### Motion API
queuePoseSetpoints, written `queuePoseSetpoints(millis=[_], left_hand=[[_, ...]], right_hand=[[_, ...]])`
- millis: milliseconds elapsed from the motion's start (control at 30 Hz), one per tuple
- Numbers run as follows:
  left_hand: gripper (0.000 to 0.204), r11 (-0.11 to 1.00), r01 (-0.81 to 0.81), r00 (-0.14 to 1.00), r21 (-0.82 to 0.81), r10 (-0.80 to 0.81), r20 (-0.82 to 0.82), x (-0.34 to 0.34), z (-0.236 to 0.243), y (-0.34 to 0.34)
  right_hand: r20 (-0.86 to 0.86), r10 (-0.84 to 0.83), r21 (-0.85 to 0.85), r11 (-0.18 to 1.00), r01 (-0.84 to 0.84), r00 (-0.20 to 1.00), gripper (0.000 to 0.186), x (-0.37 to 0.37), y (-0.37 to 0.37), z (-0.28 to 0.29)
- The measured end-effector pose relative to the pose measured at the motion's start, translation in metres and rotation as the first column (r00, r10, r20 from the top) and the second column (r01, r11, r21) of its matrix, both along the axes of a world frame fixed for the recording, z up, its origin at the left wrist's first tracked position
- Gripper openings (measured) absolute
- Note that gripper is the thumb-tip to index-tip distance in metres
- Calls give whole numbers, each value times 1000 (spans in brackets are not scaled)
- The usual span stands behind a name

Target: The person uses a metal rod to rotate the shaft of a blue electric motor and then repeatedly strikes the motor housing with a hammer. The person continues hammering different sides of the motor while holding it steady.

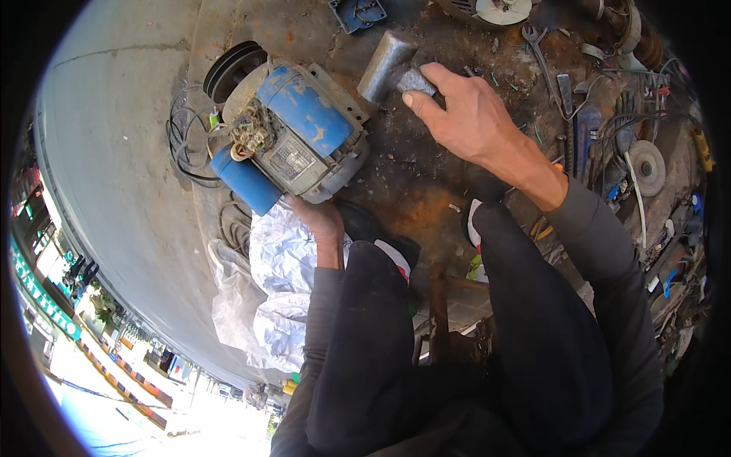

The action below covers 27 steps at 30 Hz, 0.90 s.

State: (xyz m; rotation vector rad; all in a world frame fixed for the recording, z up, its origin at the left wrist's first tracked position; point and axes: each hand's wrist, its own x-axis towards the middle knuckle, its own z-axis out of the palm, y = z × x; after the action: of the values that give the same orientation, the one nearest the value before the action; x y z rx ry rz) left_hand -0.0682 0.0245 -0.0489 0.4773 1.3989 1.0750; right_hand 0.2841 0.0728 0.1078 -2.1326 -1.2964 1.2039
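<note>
A hammer with a thick grey metal head (388, 67) is in my right hand (472, 114); the fingers close round its short grip, above the dirty floor. Left of it lies an electric motor (293, 156), with worn blue cylinders (306, 109) and a bundle of wires (251, 135) at its side. A black grooved pulley (234, 71) sits at the motor's far-left end. My left hand (318, 219) reaches against the motor's near end, beside the lower blue cylinder (245, 180). Its fingers are hidden behind the motor.
White plastic sacking (282, 259) lies by my left forearm. Coiled cable (183, 145) rests left of the motor. At the right are a wrench (542, 65), a grinding disc (648, 169) and a clutter of tools. A blue tray (358, 13) stands at the far edge.
</note>
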Motion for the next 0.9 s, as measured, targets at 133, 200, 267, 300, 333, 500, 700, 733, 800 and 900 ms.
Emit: queuePoseSetpoints(millis=[133,200,267,300,333,500,700,733,800,900], left_hand=[[93,999,19,1000,47,-20,22,8,5,1],[93,998,23,1000,54,-23,12,8,14,0],[88,996,55,996,70,-60,70,8,22,1],[86,995,67,993,71,-74,96,7,26,1],[85,990,107,984,89,-118,133,6,28,1],[74,984,161,967,73,-172,187,-7,35,-5],[78,990,135,987,48,-138,77,-11,25,-4],[79,985,156,982,80,-163,93,-11,24,-5],[80,984,147,984,101,-156,87,-10,21,-5],[80,984,157,986,86,-161,34,-12,16,-5]], right_hand=[[-190,210,-137,962,-238,959,43,-14,-14,-2],[-219,177,-155,964,-214,959,43,-11,-21,-12],[-170,147,-135,976,-171,974,41,-7,-25,-27],[-135,136,-111,982,-151,982,40,-5,-27,-34],[-95,115,-36,992,-119,989,38,-2,-28,-41],[-181,162,-232,952,-202,970,41,15,-17,-65],[-32,60,-94,994,-62,998,44,5,9,-91],[8,18,-72,997,-17,1000,44,-2,8,-92],[-184,333,-193,910,-366,925,46,-6,7,-92],[-155,292,-229,919,-321,944,48,1,12,-91]])
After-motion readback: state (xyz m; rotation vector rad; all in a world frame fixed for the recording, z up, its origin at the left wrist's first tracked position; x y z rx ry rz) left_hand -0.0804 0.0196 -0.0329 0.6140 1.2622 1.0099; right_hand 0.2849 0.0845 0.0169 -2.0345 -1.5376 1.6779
